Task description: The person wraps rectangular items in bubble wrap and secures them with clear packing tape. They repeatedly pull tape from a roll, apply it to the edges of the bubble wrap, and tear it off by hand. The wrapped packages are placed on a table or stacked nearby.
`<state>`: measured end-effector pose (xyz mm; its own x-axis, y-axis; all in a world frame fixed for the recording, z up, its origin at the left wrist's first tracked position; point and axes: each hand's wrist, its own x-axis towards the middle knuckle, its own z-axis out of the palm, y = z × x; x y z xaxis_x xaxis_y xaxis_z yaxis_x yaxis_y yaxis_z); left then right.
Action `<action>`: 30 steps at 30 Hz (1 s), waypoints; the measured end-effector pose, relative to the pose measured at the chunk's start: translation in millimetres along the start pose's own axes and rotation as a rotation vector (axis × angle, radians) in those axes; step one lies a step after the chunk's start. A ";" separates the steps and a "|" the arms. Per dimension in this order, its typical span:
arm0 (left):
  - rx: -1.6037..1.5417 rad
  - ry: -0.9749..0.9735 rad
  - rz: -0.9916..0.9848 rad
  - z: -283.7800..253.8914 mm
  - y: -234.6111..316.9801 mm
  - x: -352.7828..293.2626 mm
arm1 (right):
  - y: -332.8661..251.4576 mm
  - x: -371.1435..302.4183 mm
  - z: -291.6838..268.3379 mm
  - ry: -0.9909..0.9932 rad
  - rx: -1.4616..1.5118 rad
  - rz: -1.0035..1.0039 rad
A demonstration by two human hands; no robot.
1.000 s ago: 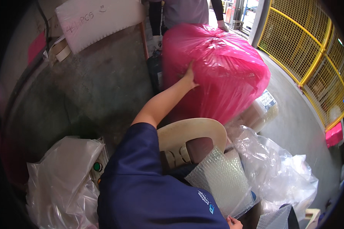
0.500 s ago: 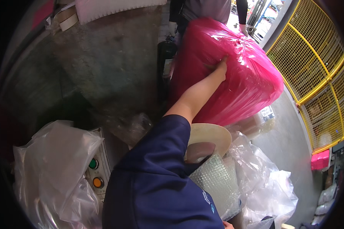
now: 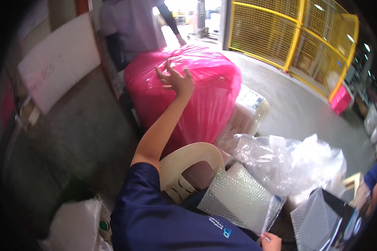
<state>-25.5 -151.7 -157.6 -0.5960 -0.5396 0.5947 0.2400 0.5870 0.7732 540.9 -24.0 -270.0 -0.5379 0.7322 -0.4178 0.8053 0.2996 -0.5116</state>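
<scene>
My left arm reaches forward over a large pink plastic bag, bulging and gathered at its top. At the bag's near upper side my left hand is open, fingers spread and curved, with nothing held. Whether it touches the film I cannot tell. Low down, my right hand is closed on the corner of a bubble wrap sheet, which lies tilted before my body. Behind the bag stands another person, one hand lowered near its top.
A beige plastic chair stands below the bag. Crumpled clear plastic lies to its right. A co-worker's hand is at the right edge beside more bubble wrap. A yellow mesh fence stands far right; a white board is left.
My left hand has come off the pink bag's front, its fingers now spread apart. The view has swung right, bringing my right hand and a co-worker's arm into sight.
</scene>
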 end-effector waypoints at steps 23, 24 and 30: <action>-0.947 -2.301 1.161 -163.1 12.5 -443.6 | 45.3 -13.6 22.7 0.273 -0.071 0.061; -0.962 -2.296 1.159 -166.5 6.5 -445.6 | 45.7 -12.3 24.5 0.280 -0.077 0.065; -0.836 -2.342 1.142 -167.4 -1.4 -448.1 | 48.8 -8.7 24.4 0.258 -0.045 0.117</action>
<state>369.5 -11.7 -388.2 0.5303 0.8461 0.0545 0.5332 -0.3827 0.7545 578.8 -30.6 -309.7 -0.3640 0.8931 -0.2643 0.8717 0.2267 -0.4345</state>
